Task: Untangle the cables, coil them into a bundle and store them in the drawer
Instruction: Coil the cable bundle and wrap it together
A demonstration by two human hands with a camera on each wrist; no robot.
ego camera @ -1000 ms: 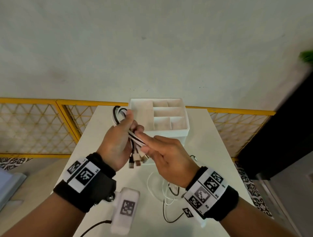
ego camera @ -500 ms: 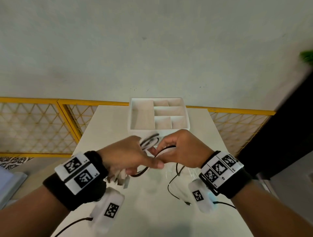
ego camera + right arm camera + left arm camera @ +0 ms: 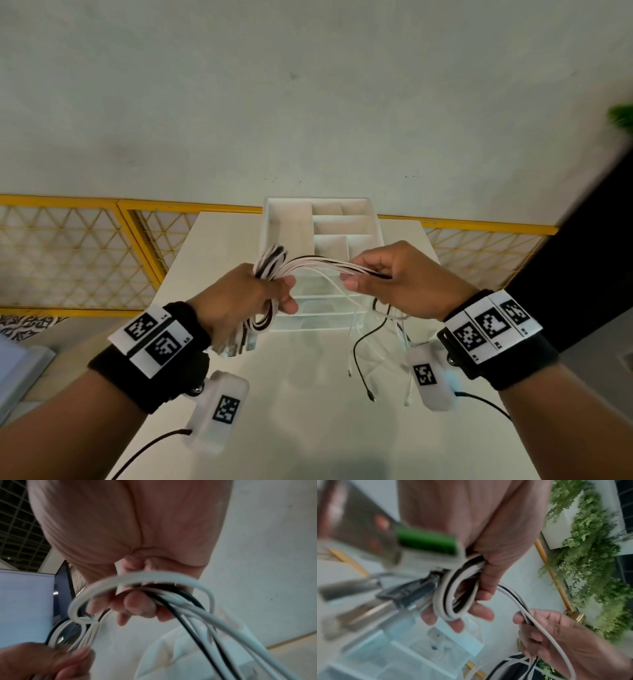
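Observation:
A bunch of white and black cables stretches between my two hands above the table. My left hand grips the looped part, with USB plugs hanging below it. My right hand pinches the strands further along; their loose ends dangle down to the table. Behind the hands stands the white drawer unit with an open compartmented top tray and clear drawer fronts below.
The white table runs forward under my arms. A yellow mesh fence lines its far side on both flanks. Green plants show in the left wrist view. A dark panel stands at the right.
My hands have moved apart, drawing the cables out into a taut span in front of the drawer unit. The looped part stays in my left hand, and loose ends now hang from my right.

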